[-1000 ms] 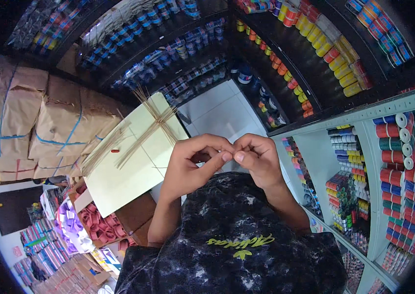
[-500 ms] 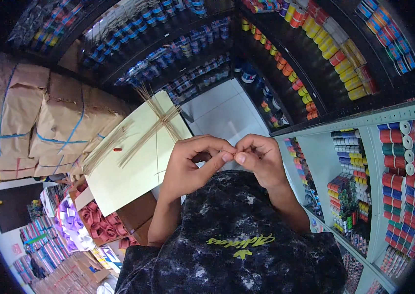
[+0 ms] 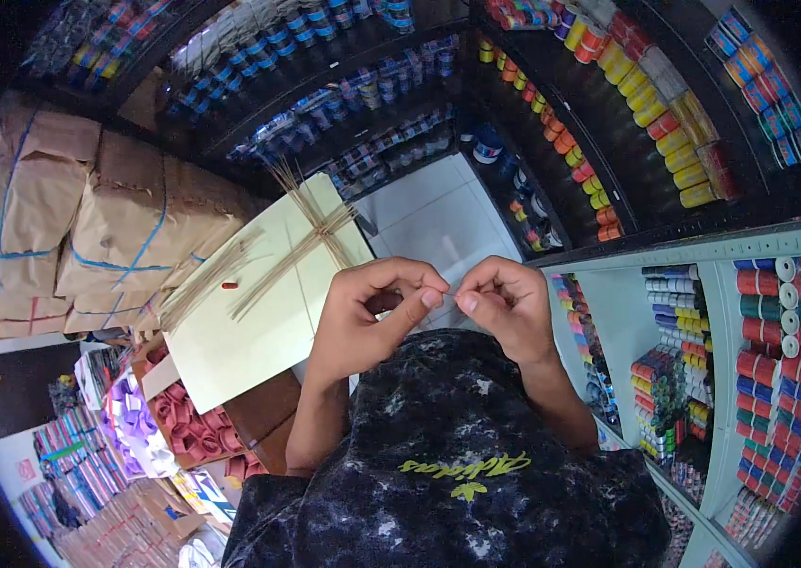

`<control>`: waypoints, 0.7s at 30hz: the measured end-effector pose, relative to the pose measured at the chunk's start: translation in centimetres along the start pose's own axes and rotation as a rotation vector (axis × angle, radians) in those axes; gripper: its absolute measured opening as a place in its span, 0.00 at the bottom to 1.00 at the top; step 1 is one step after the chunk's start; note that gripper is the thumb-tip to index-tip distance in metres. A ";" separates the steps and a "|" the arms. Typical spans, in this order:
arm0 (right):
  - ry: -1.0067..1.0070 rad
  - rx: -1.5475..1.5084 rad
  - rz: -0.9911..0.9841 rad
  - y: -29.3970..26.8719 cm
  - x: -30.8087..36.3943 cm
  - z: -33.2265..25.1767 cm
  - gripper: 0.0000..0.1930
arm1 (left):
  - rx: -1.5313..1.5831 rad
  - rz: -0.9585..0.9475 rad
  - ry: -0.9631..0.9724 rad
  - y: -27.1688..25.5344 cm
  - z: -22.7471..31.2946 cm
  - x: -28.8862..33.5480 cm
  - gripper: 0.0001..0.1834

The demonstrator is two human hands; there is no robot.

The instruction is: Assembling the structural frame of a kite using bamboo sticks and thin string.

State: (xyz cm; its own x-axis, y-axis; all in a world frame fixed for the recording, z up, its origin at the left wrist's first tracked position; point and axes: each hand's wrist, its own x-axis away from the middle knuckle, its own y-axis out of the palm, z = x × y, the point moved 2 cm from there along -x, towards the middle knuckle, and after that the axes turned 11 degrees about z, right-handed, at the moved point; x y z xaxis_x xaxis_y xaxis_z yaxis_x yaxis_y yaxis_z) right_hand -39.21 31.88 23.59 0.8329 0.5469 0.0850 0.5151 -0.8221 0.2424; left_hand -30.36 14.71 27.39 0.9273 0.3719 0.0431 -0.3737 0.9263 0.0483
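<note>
Left hand [image 3: 370,310] and right hand [image 3: 507,308] each closed in a thumb-and-finger pinch, tips almost meeting, just right of the pale yellow table [image 3: 216,364]; anything between them too small to tell. Crossed thin sticks [image 3: 322,230] on the table's far part, small red object [image 3: 229,285] on its left part.
</note>
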 end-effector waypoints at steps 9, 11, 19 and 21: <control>-0.054 0.053 0.046 0.3 -0.7 -0.4 0.04 | 0.021 -0.008 -0.075 -0.9 0.4 -0.4 0.07; -0.048 0.044 0.048 0.5 -0.8 -0.5 0.04 | 0.025 -0.017 -0.083 -1.1 0.4 -0.5 0.07; -0.153 0.114 0.117 1.2 -0.9 -0.4 0.04 | 0.054 -0.023 -0.105 -1.5 0.5 -0.4 0.07; -0.238 0.164 0.160 1.4 -0.8 -0.5 0.04 | 0.072 -0.032 -0.111 -1.7 0.3 -0.3 0.07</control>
State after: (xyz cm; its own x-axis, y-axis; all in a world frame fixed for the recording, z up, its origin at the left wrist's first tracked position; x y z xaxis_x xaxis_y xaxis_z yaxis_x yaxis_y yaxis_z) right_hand -39.31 30.39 24.33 0.9200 0.3720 -0.1235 0.3832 -0.9199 0.0839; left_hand -30.01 12.97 27.64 0.9323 0.3291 0.1503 -0.3479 0.9295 0.1225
